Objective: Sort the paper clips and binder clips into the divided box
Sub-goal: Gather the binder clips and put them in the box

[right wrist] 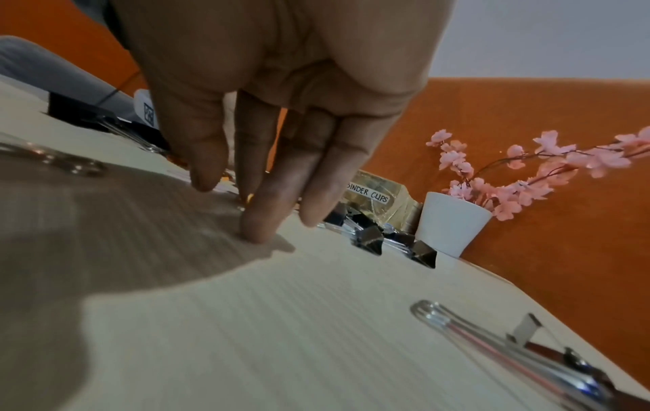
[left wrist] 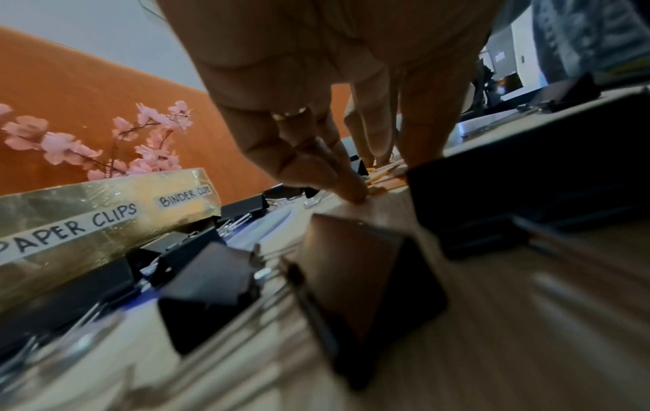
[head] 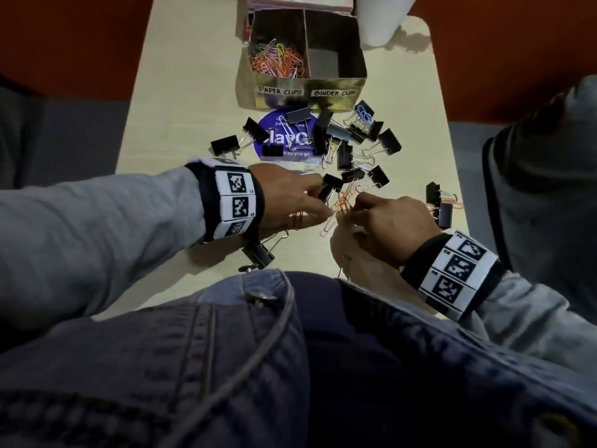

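Orange paper clips lie between both hands' fingertips.

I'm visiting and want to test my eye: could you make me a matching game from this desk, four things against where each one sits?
Things:
1. coloured paper clips
2. binder-clip compartment
3. purple round sticker
4. white vase

Places or states:
A. flat on the table under black binder clips
B. holding pink blossom branches
C. piled in the box's left compartment
D. no clips inside yet

Pairs: 1-C, 2-D, 3-A, 4-B
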Available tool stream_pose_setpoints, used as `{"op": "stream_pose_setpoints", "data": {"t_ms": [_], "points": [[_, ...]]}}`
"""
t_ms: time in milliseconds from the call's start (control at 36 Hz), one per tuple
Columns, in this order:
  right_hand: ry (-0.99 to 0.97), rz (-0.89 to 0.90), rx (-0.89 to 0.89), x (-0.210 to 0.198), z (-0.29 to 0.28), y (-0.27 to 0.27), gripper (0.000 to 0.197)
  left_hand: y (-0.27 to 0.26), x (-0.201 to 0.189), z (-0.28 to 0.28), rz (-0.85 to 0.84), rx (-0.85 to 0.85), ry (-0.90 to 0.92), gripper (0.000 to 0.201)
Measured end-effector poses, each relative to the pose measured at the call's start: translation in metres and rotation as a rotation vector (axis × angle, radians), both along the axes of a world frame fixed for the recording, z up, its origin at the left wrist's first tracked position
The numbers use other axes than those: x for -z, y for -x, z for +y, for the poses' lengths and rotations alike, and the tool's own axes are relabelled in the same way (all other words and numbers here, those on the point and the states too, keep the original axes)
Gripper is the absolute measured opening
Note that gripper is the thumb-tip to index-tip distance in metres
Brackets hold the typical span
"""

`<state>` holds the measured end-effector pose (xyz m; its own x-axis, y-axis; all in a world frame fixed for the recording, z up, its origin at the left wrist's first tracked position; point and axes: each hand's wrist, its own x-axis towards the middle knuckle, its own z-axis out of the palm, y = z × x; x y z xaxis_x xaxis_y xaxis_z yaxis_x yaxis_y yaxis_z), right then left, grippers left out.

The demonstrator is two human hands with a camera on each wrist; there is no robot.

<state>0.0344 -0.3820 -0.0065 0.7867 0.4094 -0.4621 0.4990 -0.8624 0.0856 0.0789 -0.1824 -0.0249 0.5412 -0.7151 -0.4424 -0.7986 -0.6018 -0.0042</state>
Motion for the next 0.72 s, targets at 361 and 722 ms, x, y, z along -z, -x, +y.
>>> {"op": "stream_pose_setpoints", "data": {"t_ms": [361,722], "points": [[-0.127,-0.026,-0.045,-0.002,0.023,0.005,0.034,-0.014,-0.004,0.001,-0.003,-0.185,0.057,0.074],[-0.241,-0.013,-0.141,0.003,0.006,0.015,0.031,-0.012,0.004,-0.023,0.041,-0.127,0.064,0.068]]}}
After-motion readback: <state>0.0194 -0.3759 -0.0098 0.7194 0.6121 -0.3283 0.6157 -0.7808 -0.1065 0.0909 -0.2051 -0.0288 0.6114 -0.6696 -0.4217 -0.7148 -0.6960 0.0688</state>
